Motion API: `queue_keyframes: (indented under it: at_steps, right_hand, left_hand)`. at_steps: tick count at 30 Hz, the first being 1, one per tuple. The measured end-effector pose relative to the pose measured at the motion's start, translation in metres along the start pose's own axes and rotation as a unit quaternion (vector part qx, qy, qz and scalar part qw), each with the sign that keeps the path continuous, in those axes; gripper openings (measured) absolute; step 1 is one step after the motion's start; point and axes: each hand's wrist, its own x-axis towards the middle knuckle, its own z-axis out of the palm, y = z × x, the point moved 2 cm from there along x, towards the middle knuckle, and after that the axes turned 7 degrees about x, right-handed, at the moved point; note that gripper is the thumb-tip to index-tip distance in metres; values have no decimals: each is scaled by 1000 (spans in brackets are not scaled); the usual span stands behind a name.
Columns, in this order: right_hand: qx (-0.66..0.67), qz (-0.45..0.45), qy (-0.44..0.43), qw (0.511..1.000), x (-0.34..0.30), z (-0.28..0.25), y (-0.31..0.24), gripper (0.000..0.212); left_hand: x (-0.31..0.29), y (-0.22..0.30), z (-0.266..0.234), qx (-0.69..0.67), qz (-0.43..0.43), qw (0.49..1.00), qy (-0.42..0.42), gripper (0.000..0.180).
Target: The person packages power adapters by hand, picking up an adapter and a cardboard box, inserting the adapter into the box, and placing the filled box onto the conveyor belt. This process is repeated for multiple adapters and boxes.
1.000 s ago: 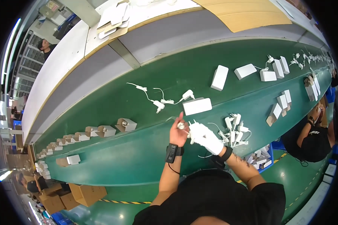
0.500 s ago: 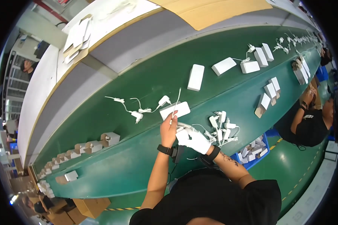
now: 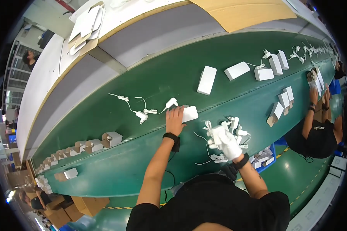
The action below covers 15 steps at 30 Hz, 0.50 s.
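My bare left hand (image 3: 175,120) lies over the left end of a white box (image 3: 190,114) on the far green belt, fingers across its top and thumb along its near side. In a white glove, my right hand (image 3: 228,143) is closed round a white power adapter (image 3: 219,135), held above the near belt. A loose pile of white adapters with cables (image 3: 235,125) is partly hidden behind that hand. A coiled white cable (image 3: 219,158) shows below it. Just left of the box are an adapter (image 3: 171,103) and another adapter (image 3: 141,116), with their cables.
Open-ended boxes (image 3: 112,139) line the far belt's left part. More white boxes (image 3: 207,80) stand farther right, and several lean together (image 3: 283,101) on the near belt. A blue bin (image 3: 273,156) of small parts is beside me. A co-worker (image 3: 316,133) works at the right.
My left hand has let go of the cable end and moved onto the white box. My right hand has moved right with the adapter, over the pile. The view has shifted slightly.
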Motion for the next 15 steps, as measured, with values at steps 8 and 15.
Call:
queue_keyframes:
  at_steps: [8,15]
  right_hand:
    - [-26,-23,-108,994,-68,58,-43,54]
    - [-59,36,-148,987,-64,90,-30,51]
  left_hand:
    - [-19,-29,-26,-457,-82,876,-129,78]
    - [-46,-9,-94,-640,-69,735,-215,77]
